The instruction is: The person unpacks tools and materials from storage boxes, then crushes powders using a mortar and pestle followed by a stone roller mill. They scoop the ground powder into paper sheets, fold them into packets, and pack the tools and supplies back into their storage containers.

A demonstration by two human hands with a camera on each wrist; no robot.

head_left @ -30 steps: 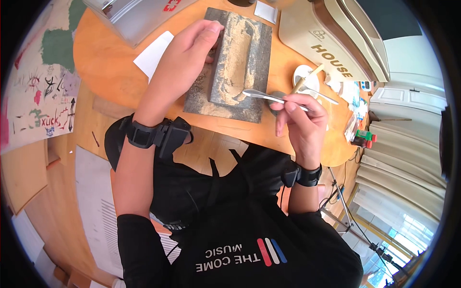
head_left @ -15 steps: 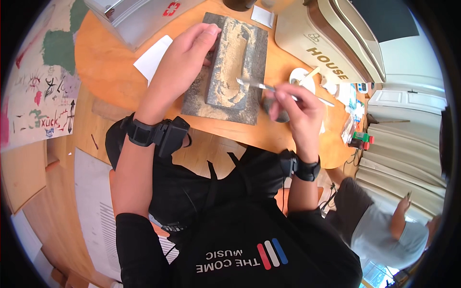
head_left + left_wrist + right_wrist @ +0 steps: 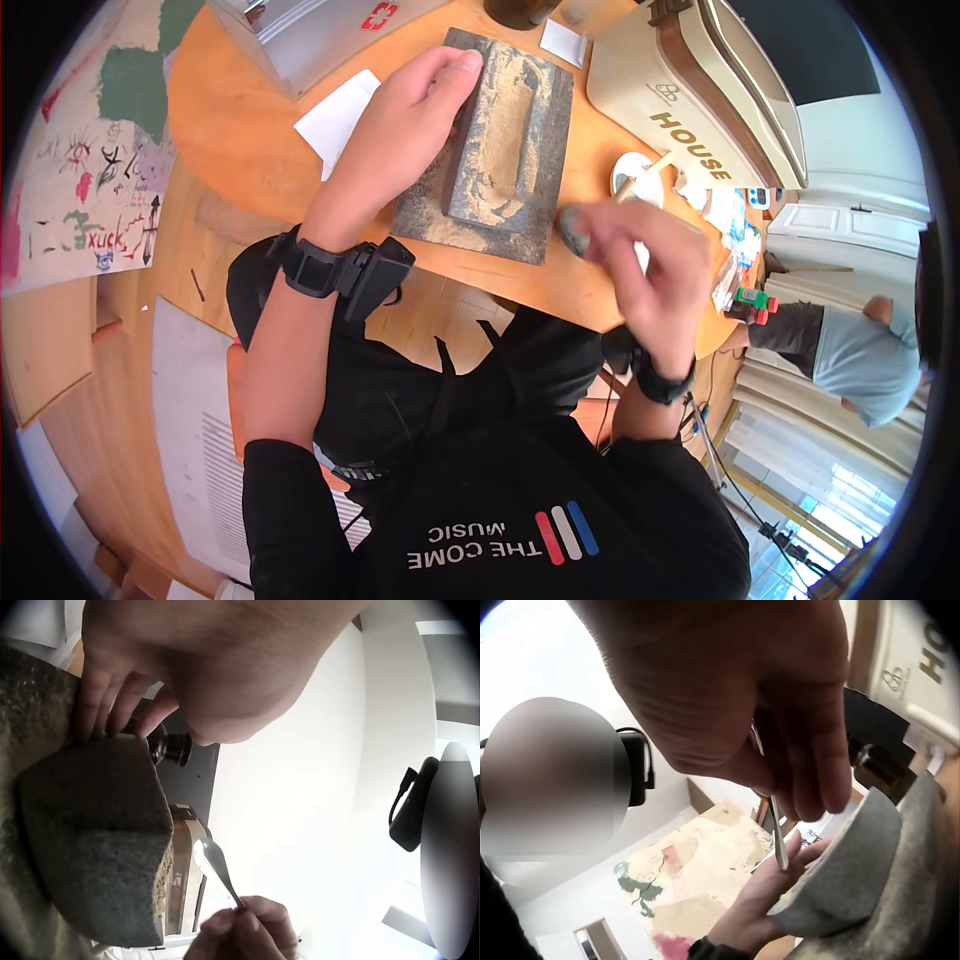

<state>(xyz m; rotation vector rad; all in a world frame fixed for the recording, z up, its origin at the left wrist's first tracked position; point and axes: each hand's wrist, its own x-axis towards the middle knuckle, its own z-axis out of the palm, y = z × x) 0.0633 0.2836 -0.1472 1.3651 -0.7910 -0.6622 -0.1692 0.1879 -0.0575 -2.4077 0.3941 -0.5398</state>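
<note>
A grey block (image 3: 484, 218) with a long hollow and tan powder (image 3: 503, 140) over its top lies on a wider dark grey slab (image 3: 418, 215). My left hand (image 3: 408, 125) holds the block's left far edge, fingers at its side. To the right of the slab, my right hand (image 3: 655, 268) is blurred in the head view. Its fingers pinch a thin metal spatula (image 3: 216, 866) with a flat, leaf-shaped tip, plain in both wrist views. In the right wrist view, the spatula tip (image 3: 780, 851) appears close above the block's edge.
A rounded dark grey object (image 3: 572, 230) sits between slab and right hand. Behind are a white dish (image 3: 632, 168) and a cream box (image 3: 690, 105) lettered HOUSE. White paper (image 3: 337, 118) and a clear-sided case (image 3: 310, 45) lie left. Another person (image 3: 865, 350) is beyond the table.
My right hand has drawn back to the right, taking the spatula off the powdered top. The left hand keeps its hold. Another person has come into view at the right.
</note>
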